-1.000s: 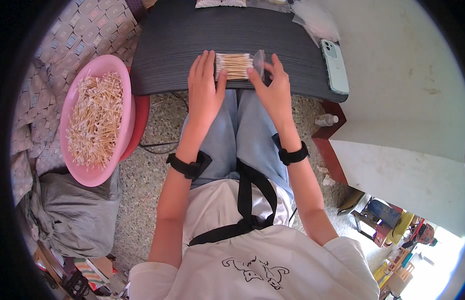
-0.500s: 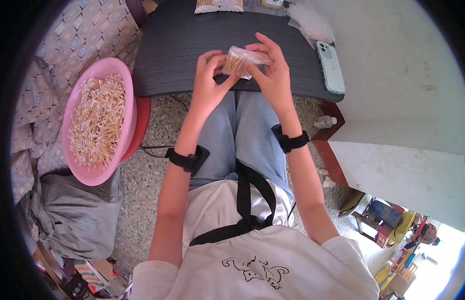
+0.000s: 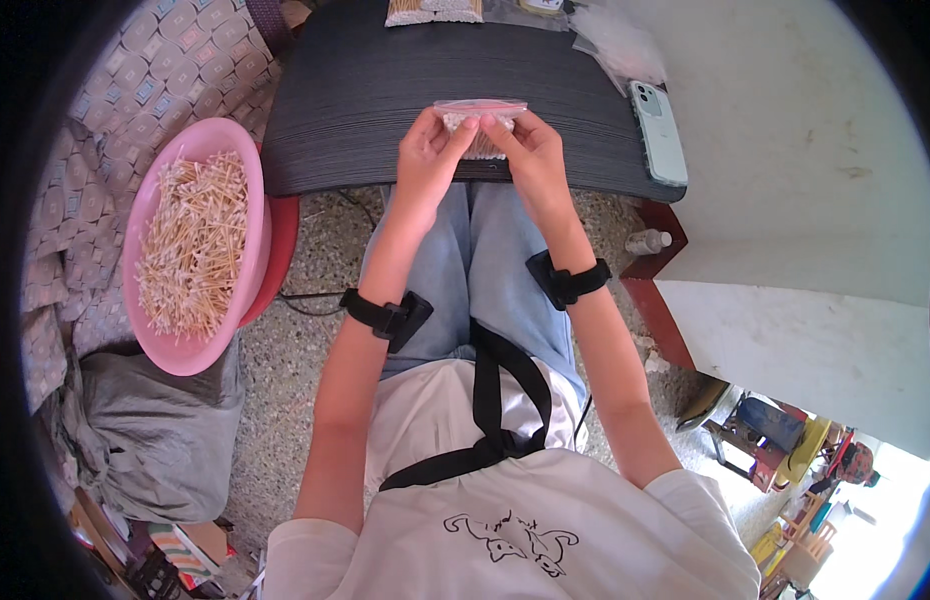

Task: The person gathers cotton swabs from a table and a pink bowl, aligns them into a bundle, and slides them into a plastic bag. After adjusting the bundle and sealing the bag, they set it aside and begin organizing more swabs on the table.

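Two hands of mine, left hand (image 3: 423, 172) and right hand (image 3: 537, 168), pinch the bag (image 3: 481, 106) below its mouth, at the table's (image 3: 345, 100) near edge. It should be light – slick film, firmer where swabs (image 3: 485, 149) fill it – so I'd grip the filled sides gently.

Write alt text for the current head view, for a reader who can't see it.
The person's left hand and right hand hold a clear bag of cotton swabs near the front edge of a dark table. To the left, a pink basin holds a heap of loose swabs; a pale phone lies at the table's right edge.
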{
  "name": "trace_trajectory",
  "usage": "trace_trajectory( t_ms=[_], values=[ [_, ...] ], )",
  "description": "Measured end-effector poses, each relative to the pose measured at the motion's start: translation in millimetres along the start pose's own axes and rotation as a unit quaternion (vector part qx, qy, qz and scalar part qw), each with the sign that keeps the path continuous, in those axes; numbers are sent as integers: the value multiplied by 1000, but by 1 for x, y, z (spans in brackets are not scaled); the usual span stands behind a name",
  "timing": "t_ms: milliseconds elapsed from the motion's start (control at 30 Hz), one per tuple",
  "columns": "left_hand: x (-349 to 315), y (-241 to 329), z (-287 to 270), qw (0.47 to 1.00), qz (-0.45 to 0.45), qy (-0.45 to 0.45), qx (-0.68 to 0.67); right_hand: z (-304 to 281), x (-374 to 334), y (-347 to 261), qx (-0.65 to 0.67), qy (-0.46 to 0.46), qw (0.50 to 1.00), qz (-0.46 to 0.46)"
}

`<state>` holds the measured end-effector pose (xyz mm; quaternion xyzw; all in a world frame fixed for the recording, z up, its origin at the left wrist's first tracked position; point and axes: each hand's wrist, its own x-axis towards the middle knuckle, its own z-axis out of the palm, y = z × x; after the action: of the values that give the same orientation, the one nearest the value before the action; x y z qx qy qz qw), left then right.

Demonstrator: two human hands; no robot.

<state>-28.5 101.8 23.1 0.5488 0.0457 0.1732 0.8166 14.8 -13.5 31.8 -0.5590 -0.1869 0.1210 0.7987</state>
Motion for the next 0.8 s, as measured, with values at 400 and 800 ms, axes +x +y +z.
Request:
trace_trajectory(
  t_ms=[400,800],
  values=[
    [7,-8,-8,1000,-16,10,-11,4,4,3,28,5,999,26],
    [-6,22,-16,990,20,-80,116,10,-7,-24,-59,57,997,-10]
  ],
)
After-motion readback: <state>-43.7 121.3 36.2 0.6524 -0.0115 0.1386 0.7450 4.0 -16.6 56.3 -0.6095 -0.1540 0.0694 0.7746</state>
